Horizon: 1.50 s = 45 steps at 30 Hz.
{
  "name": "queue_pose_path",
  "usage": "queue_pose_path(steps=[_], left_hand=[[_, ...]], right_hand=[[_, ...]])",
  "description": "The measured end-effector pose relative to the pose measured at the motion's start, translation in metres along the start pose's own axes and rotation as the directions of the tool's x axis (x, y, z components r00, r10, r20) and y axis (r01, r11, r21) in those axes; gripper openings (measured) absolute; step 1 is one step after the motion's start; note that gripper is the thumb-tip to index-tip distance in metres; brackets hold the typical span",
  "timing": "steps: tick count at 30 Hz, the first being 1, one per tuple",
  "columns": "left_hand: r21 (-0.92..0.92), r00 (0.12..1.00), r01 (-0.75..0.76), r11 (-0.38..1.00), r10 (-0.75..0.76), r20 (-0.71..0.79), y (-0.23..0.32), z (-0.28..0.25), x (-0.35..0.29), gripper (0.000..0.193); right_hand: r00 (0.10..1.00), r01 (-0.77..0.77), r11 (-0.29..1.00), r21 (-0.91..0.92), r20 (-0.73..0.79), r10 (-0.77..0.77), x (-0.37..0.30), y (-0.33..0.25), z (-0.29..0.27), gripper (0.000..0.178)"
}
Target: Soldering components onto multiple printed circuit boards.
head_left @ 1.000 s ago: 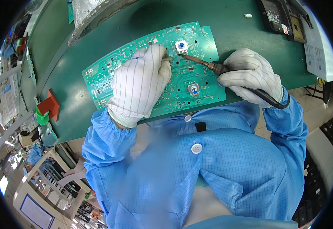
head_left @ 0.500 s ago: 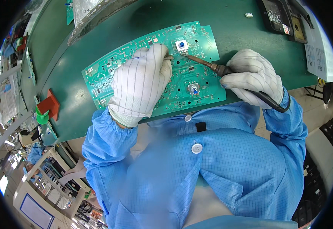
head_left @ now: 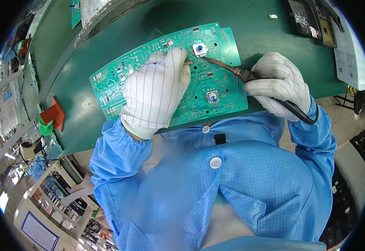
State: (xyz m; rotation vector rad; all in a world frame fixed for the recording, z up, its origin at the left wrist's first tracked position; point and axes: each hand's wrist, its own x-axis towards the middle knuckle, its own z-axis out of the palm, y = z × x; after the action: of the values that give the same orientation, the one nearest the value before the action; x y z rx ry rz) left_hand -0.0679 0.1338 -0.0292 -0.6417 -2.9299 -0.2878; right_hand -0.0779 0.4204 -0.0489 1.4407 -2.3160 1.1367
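A large green circuit board (head_left: pixel 228 88) lies tilted on the green bench top. Two white components with blue centres stand on it: an upper rotary switch (head_left: pixel 199 49) and a lower one (head_left: pixel 212 96). My gloved right hand (head_left: pixel 278 83) grips a soldering iron (head_left: pixel 244 75), its tip at the lower pins of the upper switch. Over the middle of the board, my gloved left hand (head_left: pixel 157 90) is closed, thumb and forefinger pinched near that tip. What those fingers hold, if anything, is too small to make out.
A dark soldering-iron stand (head_left: pixel 306 21) sits at the far right beside white paper sheets (head_left: pixel 352 62). A small white connector (head_left: pixel 273 17) lies near it. At the back left is a clear plastic-wrapped item (head_left: pixel 103 16); a red block (head_left: pixel 53 114) and green tape ring (head_left: pixel 45 126) lie at the left edge.
The iron's tip has shifted slightly right and up along the upper switch's pins. My left hand has moved a little to the right, still pinched.
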Motion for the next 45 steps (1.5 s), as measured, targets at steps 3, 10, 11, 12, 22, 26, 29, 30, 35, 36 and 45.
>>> queue_pose_path(steps=[3,10,11,12,22,26,29,30,35,36,45], left_hand=[[-0.011,1.000,-0.009,1.000,0.009,-0.013,0.001,0.000,0.002,0.014],[-0.032,0.998,0.021,0.999,-0.023,-0.056,-0.006,0.002,0.014,0.012],[-0.016,0.998,0.023,1.000,-0.024,-0.050,-0.009,0.002,0.020,0.012],[-0.040,0.998,0.021,0.999,-0.023,-0.051,-0.013,0.004,0.027,0.011],[-0.744,0.886,0.434,0.508,-0.391,0.249,0.023,-0.059,0.018,0.017],[-0.716,0.925,0.366,0.594,-0.316,0.210,0.031,-0.059,-0.018,0.010],[-0.661,0.894,0.447,0.602,-0.296,0.335,0.030,-0.060,-0.035,0.010],[-0.660,0.892,0.452,0.600,-0.303,0.336,0.028,-0.058,-0.040,0.010],[-0.698,0.840,0.542,0.468,-0.337,0.426,0.018,-0.045,-0.055,0.013],[-0.699,0.839,0.542,0.465,-0.336,0.427,0.016,-0.043,-0.056,0.013],[-0.689,0.827,0.560,0.459,-0.352,0.438,0.010,-0.032,-0.059,0.014]], right_hand=[[1.000,0.000,1.000,-0.008,-0.023,-0.001,0.000,-0.001,-0.002,0.034],[0.941,-0.300,0.954,-0.028,-0.175,0.290,-0.012,-0.009,-0.033,0.025],[0.885,-0.418,0.907,-0.048,-0.247,0.394,-0.020,-0.012,-0.038,0.024],[0.819,-0.454,0.888,-0.073,-0.427,0.383,-0.026,-0.010,-0.037,0.025],[0.600,-0.587,0.762,0.273,-0.486,0.636,-0.012,-0.012,-0.060,0.020],[0.940,-0.322,0.905,0.279,-0.018,0.340,0.028,0.018,-0.057,0.018],[0.961,-0.269,0.954,0.133,-0.028,0.275,0.040,0.025,-0.036,0.016],[0.967,-0.247,0.955,0.163,-0.029,0.255,0.040,0.033,-0.033,0.016],[0.960,-0.272,0.950,0.157,-0.019,0.278,0.045,0.039,-0.027,0.019],[0.969,-0.239,0.958,0.161,-0.019,0.245,0.045,0.042,-0.025,0.019],[0.953,-0.301,0.943,0.142,0.004,0.304,0.046,0.042,-0.024,0.019]])
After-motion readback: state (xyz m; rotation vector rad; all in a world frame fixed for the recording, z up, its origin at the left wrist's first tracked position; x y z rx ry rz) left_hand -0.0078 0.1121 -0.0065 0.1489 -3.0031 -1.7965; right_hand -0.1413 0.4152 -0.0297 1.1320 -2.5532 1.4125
